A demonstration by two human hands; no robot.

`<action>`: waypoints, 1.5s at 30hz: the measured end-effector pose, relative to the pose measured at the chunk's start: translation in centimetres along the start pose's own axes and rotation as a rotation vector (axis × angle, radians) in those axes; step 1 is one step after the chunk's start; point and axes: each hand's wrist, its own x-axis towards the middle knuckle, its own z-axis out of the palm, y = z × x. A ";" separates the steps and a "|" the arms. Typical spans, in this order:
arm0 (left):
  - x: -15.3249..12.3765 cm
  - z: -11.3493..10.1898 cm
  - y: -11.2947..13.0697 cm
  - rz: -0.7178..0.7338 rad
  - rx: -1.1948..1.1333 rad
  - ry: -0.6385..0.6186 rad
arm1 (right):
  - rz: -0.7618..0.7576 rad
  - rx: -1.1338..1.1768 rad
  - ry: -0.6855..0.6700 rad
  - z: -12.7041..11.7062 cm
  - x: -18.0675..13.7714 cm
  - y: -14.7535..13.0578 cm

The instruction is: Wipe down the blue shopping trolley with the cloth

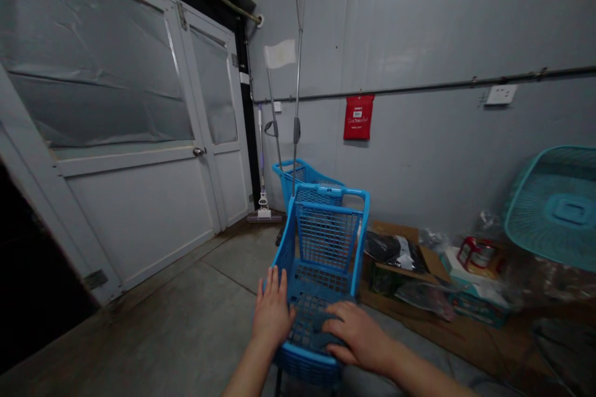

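The left hand (272, 310) lies at the left rim of a blue cart (326, 236), fingers extended, slightly spread; the right hand (356, 335) curves over its right side, and I cannot tell whether it pinches anything. The cart stretches ahead of both hands. Farther right of the right hand sits a cardboard box (434, 262); beyond both hands, a second cart (285, 186), then a red pouch (358, 118) on the wall (419, 25).

Blur obscures what lies under the right hand (357, 330) in the near cart (326, 237), which partly hides the far cart (285, 185).
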 end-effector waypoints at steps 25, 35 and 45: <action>1.6 -0.6 -9.6 0.173 -0.047 0.021 | 0.104 0.046 0.144 -1.1 3.9 2.1; -1.5 -1.4 -4.8 -0.161 0.017 0.015 | 0.035 -0.039 -0.015 -0.3 6.2 -2.7; -4.2 -1.4 -2.8 -0.059 -0.086 -0.034 | 0.275 -0.304 0.186 -9.2 2.1 11.2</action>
